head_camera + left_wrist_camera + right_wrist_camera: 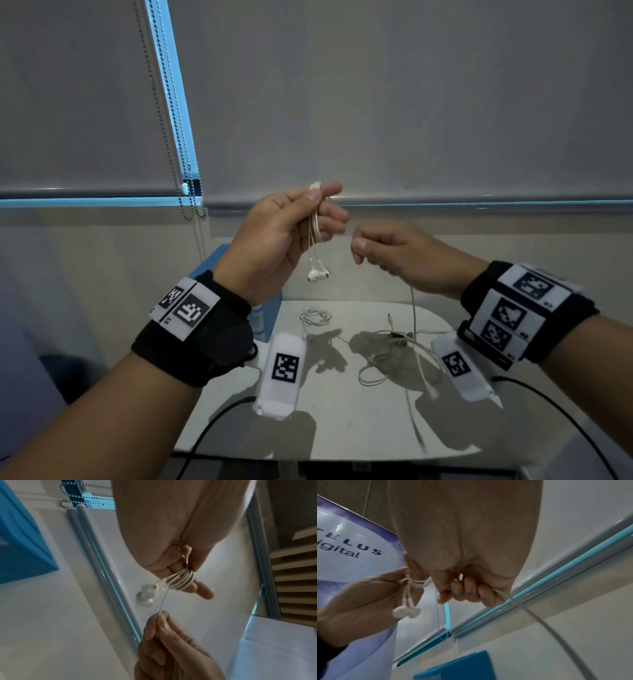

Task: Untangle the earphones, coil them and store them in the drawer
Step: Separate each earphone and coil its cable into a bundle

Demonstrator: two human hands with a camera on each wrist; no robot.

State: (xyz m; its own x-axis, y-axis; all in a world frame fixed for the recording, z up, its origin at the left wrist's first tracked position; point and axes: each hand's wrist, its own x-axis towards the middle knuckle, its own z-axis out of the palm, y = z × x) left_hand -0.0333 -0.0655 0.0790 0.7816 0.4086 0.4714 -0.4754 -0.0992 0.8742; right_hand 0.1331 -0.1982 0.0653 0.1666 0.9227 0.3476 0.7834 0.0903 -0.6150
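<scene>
My left hand (pixel 308 219) is raised above the table and holds white earphones (pixel 317 236) whose cable is looped several times round its fingers (pixel 202 588); the thumb pins the loops. The two earbuds (pixel 318 274) dangle below the palm, also seen as earbuds (pixel 406 612) in the right wrist view. My right hand (pixel 373 246), just to the right, pinches the free cable (pixel 414 308) between thumb and forefinger; that cable (pixel 539 622) runs through the fist and hangs down to the table. A blue drawer unit (pixel 263 308) stands behind my left wrist.
On the white table (pixel 342 428) lie a small coiled white earphone set (pixel 315 317) and a loose tangle of earphone cable (pixel 387 356) with a jack plug. Beaded blind chains (pixel 178 144) hang at the window behind. Black sensor cables trail from both wrists.
</scene>
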